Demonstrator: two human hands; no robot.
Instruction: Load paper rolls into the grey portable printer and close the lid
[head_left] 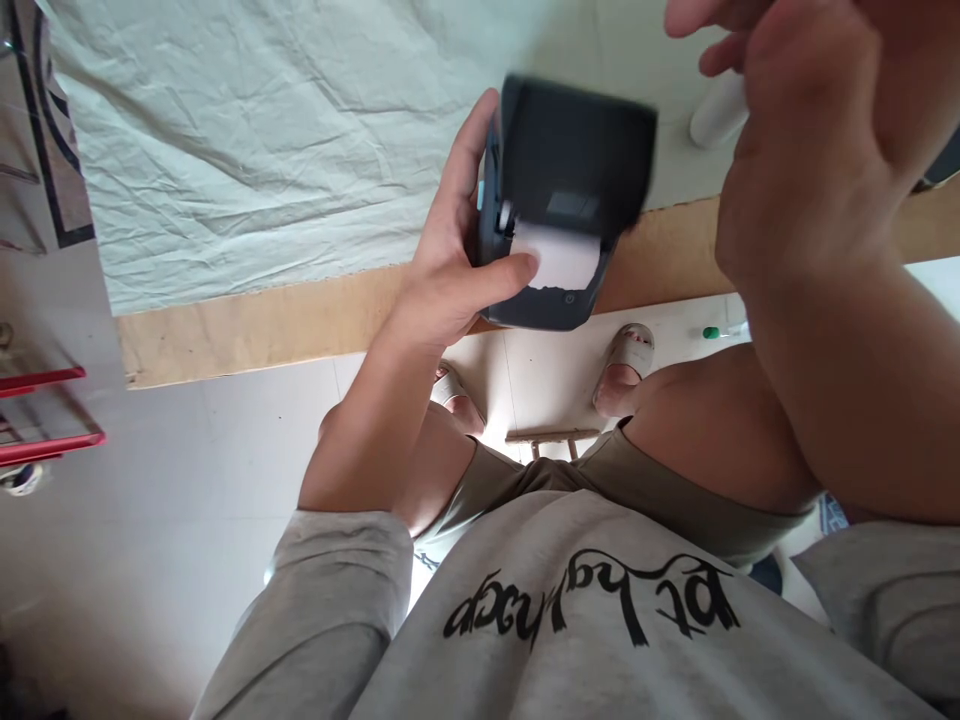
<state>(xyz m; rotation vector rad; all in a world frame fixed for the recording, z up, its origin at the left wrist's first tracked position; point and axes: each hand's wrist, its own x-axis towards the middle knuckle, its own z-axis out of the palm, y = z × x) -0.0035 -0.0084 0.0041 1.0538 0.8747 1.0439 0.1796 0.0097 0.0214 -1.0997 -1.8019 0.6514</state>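
My left hand [461, 255] grips a dark portable printer [551, 305], fingers along its left side. Its black lid [577, 140] covers the upper part. A strip of white paper [574, 255] with a ragged lower edge sticks out below the lid, and my left thumb lies on the strip. Up at the top right, close to the camera, is my right hand [802, 120], raised apart from the printer. Its visible fingers are bent and spread apart, with nothing seen between them; part of the hand is cut off. Behind it a white cylinder [716, 112], partly hidden, rests on the cloth.
A pale green wrinkled cloth [262, 150] covers the table, whose bare wooden edge [262, 320] faces me. A green-capped item [711, 332] lies on the floor by my right knee. Red bars [52, 445] stand at the left. A wooden stool edge [551, 437] shows between my legs.
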